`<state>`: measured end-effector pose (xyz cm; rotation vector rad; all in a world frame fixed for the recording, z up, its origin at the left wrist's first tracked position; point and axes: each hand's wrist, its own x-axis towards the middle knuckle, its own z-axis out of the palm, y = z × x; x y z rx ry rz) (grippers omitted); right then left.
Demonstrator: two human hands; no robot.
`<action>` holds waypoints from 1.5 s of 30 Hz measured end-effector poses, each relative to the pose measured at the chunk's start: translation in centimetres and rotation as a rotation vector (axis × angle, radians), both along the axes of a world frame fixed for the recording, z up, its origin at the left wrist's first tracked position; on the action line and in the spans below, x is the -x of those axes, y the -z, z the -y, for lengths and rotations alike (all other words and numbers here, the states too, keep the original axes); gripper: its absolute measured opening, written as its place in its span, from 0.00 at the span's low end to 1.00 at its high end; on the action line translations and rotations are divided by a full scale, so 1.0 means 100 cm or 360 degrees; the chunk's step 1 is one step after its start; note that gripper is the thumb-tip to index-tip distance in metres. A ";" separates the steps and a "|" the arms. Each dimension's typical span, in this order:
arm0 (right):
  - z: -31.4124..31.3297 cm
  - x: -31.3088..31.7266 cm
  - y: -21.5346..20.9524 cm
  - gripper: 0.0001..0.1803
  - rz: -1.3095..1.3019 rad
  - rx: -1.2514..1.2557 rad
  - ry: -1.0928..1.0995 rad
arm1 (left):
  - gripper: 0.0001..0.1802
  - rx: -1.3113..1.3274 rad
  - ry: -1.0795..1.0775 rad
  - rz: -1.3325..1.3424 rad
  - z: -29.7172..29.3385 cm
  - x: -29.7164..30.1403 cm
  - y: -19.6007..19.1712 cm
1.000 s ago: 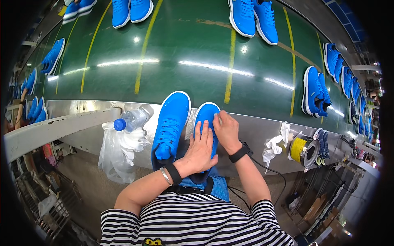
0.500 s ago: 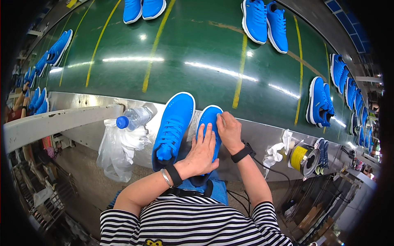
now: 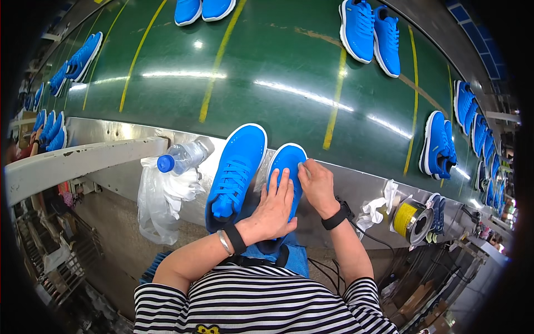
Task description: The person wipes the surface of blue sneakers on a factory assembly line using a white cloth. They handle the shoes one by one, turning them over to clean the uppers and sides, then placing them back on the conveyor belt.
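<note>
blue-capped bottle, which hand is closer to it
Left. The left hand lies on a blue shoe, right of the bottle and lower in the picture; the right hand is farther right, at that shoe's right edge.

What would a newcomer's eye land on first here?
Probably the two blue shoes in the middle, the left hand flat on the right one and the right hand at its toe. Beyond them stretches a green surface with yellow lines, carrying more blue shoes. A clear bottle lies to the left.
</note>
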<state>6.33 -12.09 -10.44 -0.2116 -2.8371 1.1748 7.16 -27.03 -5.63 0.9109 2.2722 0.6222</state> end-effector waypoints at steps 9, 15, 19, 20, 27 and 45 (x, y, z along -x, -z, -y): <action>-0.001 0.004 -0.004 0.08 0.0033 -0.0104 -0.0071 | 0.43 -0.0003 -0.0022 0.0035 0.000 0.001 -0.002; 0.010 0.010 0.003 0.08 -0.0106 -0.0076 0.0048 | 0.43 -0.0018 -0.0035 0.0059 -0.001 0.001 -0.002; 0.002 0.004 -0.005 0.09 0.0053 -0.0087 -0.0065 | 0.43 0.0003 -0.0026 0.0088 0.000 0.003 -0.004; 0.001 0.005 -0.006 0.09 0.0068 -0.0099 -0.0074 | 0.43 0.0004 -0.0025 0.0088 0.000 0.004 -0.003; 0.003 0.002 -0.002 0.08 0.0058 -0.0064 -0.0048 | 0.44 0.0006 -0.0039 0.0095 0.001 0.002 -0.001; -0.018 0.003 0.005 0.06 0.0041 0.1024 0.0697 | 0.45 0.0010 -0.0039 0.0054 -0.002 0.002 -0.001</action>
